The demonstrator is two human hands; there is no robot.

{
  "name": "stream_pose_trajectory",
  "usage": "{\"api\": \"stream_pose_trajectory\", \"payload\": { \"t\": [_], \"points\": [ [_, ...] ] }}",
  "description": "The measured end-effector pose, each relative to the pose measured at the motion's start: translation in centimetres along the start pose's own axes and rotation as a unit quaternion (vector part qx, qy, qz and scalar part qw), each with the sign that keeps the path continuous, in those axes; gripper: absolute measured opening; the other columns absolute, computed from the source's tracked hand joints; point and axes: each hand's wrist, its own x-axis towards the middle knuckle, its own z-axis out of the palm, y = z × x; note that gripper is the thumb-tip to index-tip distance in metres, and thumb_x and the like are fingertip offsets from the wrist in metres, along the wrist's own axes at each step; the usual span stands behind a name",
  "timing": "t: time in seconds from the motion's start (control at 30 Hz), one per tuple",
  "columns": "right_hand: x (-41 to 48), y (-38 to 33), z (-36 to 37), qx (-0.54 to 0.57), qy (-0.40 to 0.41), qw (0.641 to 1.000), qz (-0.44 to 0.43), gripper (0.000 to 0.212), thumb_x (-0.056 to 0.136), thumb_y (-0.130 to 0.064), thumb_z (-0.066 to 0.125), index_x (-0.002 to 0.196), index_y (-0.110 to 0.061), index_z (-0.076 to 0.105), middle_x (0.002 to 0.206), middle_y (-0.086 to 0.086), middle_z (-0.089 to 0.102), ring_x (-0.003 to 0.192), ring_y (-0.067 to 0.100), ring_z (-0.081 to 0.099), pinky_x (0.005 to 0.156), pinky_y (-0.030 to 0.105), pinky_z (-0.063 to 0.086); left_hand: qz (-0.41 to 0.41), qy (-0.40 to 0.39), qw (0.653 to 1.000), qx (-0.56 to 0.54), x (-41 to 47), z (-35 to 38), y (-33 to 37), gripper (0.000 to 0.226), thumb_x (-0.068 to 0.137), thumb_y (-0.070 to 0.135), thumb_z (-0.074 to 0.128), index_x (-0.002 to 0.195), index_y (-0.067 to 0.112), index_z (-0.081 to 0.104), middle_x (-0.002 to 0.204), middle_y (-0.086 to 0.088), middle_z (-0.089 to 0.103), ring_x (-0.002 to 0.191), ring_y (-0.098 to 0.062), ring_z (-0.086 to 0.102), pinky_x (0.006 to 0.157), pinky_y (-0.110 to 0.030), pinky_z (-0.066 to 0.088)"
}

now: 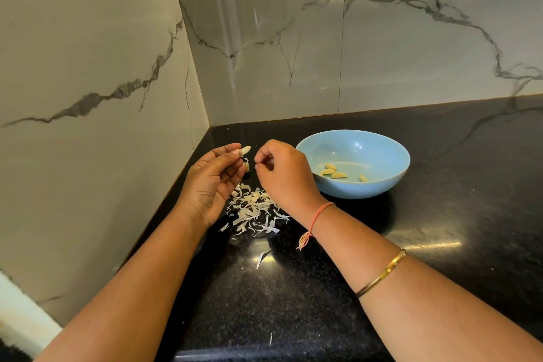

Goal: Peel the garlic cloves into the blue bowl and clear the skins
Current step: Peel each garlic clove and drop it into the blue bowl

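My left hand pinches a pale garlic clove between thumb and fingertips, above the black counter. A small brown root piece shows just below the clove, by my left fingers. My right hand hovers close to the clove's right, fingers curled; whether they hold a bit of skin I cannot tell. The blue bowl stands just right of my right hand and holds several peeled cloves. A heap of white garlic skins lies on the counter under both hands.
The black counter meets marble walls at a corner behind my hands. Stray skin slivers lie nearer to me, one more by the front edge. A white object sits at the lower left.
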Motion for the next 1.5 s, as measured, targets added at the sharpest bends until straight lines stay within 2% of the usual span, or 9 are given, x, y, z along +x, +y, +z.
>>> {"api": "stream_pose_trajectory", "payload": {
  "t": [0.1, 0.2, 0.37, 0.57, 0.77, 0.97, 1.17, 1.33, 1.5],
  "points": [
    [0.1, -0.1, 0.0, 0.082, 0.012, 0.995, 0.049, 0.015, 0.09, -0.01, 0.053, 0.097, -0.009, 0.066, 0.091, 0.006, 0.068, 0.083, 0.015, 0.062, 0.075, 0.025, 0.053, 0.005, 0.003, 1.0, 0.011, 0.0, 0.0, 0.0, 0.015, 0.087, 0.001, 0.058, 0.087, 0.013, 0.067, 0.068, 0.002, 0.066, 0.065, -0.005, 0.062, 0.063, -0.017, 0.055],
    [0.3, -0.2, 0.2, 0.177, 0.016, 0.979, 0.103, 0.015, 0.092, -0.019, 0.055, 0.094, -0.009, 0.067, 0.085, 0.008, 0.069, 0.08, 0.018, 0.067, 0.076, 0.038, 0.058, 0.007, -0.003, 1.0, 0.022, -0.1, 0.0, -0.1, 0.015, 0.087, 0.001, 0.058, 0.087, 0.012, 0.067, 0.069, 0.001, 0.066, 0.066, -0.007, 0.061, 0.063, -0.017, 0.055],
    [0.3, -0.3, 0.0, 0.262, -0.007, 0.956, 0.13, 0.01, 0.091, -0.012, 0.058, 0.092, -0.005, 0.066, 0.073, 0.006, 0.065, 0.069, 0.014, 0.064, 0.074, 0.035, 0.059, 0.001, -0.022, 0.999, 0.043, -0.2, 0.1, -0.1, 0.015, 0.088, 0.001, 0.056, 0.088, 0.011, 0.067, 0.074, -0.003, 0.065, 0.068, -0.008, 0.061, 0.062, -0.016, 0.055],
    [0.2, -0.3, 0.1, 0.267, 0.016, 0.955, 0.125, 0.008, 0.09, -0.01, 0.058, 0.09, -0.006, 0.065, 0.071, 0.003, 0.064, 0.065, 0.01, 0.063, 0.072, 0.037, 0.059, -0.036, -0.051, 0.998, -0.014, -0.2, 0.3, -0.2, 0.01, 0.087, 0.009, 0.058, 0.092, 0.011, 0.066, 0.074, -0.002, 0.068, 0.067, -0.007, 0.064, 0.065, -0.017, 0.056],
    [0.0, -0.7, 0.3, 0.3, 0.004, 0.947, 0.117, 0.008, 0.091, -0.009, 0.057, 0.088, -0.007, 0.065, 0.07, 0.001, 0.061, 0.064, 0.007, 0.06, 0.07, 0.032, 0.059, -0.06, -0.012, 0.991, -0.116, -0.1, 0.7, -0.2, 0.01, 0.09, 0.005, 0.055, 0.09, 0.012, 0.063, 0.07, -0.002, 0.068, 0.062, -0.006, 0.066, 0.058, -0.015, 0.054],
    [0.5, -0.5, 0.7, 0.278, 0.043, 0.952, 0.12, 0.011, 0.093, -0.01, 0.053, 0.088, -0.011, 0.062, 0.069, -0.001, 0.061, 0.066, 0.011, 0.062, 0.074, 0.038, 0.058, -0.049, -0.008, 0.991, -0.12, 0.0, 1.8, -0.5, 0.008, 0.089, 0.005, 0.057, 0.089, 0.011, 0.063, 0.072, -0.004, 0.068, 0.062, -0.008, 0.066, 0.056, -0.018, 0.054],
    [1.4, -0.3, 1.3, 0.192, 0.087, 0.972, 0.101, 0.011, 0.094, -0.012, 0.05, 0.092, -0.01, 0.061, 0.092, 0.011, 0.065, 0.084, 0.019, 0.062, 0.074, 0.027, 0.054, -0.038, 0.022, 0.993, -0.109, 0.7, 3.2, -0.7, 0.006, 0.09, 0.007, 0.058, 0.092, 0.01, 0.063, 0.07, -0.003, 0.067, 0.061, -0.007, 0.064, 0.063, -0.018, 0.056],
    [2.1, 0.1, 1.0, 0.156, 0.115, 0.976, 0.101, 0.012, 0.095, -0.013, 0.049, 0.095, -0.009, 0.06, 0.097, 0.01, 0.062, 0.089, 0.018, 0.059, 0.07, 0.017, 0.046, -0.042, 0.023, 0.995, -0.091, 1.6, 4.5, -0.5, 0.007, 0.09, 0.006, 0.058, 0.09, 0.009, 0.064, 0.074, -0.005, 0.066, 0.07, -0.01, 0.064, 0.077, -0.023, 0.055],
    [2.0, 0.3, 1.0, 0.159, 0.129, 0.974, 0.092, 0.01, 0.094, -0.011, 0.049, 0.091, -0.01, 0.058, 0.096, 0.01, 0.062, 0.089, 0.02, 0.06, 0.075, 0.027, 0.052, -0.019, 0.006, 0.997, -0.074, 1.9, 4.3, -0.9, 0.008, 0.09, 0.006, 0.057, 0.088, 0.01, 0.064, 0.077, -0.004, 0.068, 0.07, -0.01, 0.064, 0.071, -0.021, 0.055]
  ]
}}
